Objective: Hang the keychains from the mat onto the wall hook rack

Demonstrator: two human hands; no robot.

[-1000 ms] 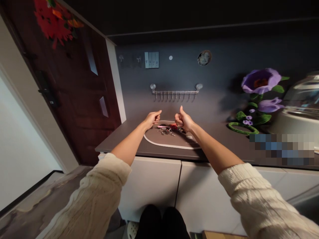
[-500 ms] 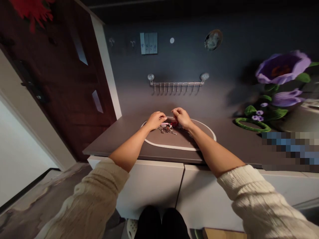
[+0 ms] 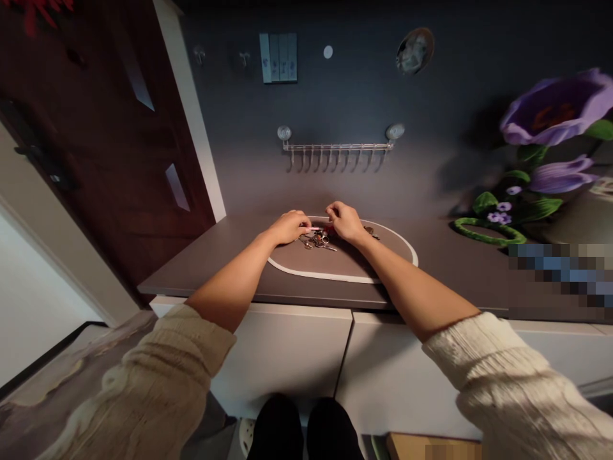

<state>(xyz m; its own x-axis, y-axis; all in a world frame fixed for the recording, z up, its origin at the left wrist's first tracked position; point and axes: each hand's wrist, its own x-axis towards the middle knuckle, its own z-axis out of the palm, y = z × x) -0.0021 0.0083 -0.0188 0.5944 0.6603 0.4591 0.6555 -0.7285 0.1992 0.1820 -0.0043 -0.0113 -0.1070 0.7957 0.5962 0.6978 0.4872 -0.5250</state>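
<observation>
A bunch of keys [image 3: 317,240] with a pink tag and a red tag lies on an oval brown mat [image 3: 345,265] with a white rim, on a dark countertop. My left hand [image 3: 287,226] rests at the left of the keys, fingers curled and pinching the pink tag. My right hand [image 3: 343,221] is at the right of the keys, fingers bent down onto the red tag. More keys [image 3: 370,231] lie just beyond my right wrist.
A metal hook rail [image 3: 338,148] hangs on the grey wall above the mat. A dark wooden door [image 3: 96,140] stands at the left. Purple knitted flowers [image 3: 541,153] sit at the right on the countertop [image 3: 230,255]. White cabinet doors [image 3: 297,358] are below.
Both hands came down from raised thumbs-up poses onto the keys on the mat. The view has tilted down and moved closer to the counter.
</observation>
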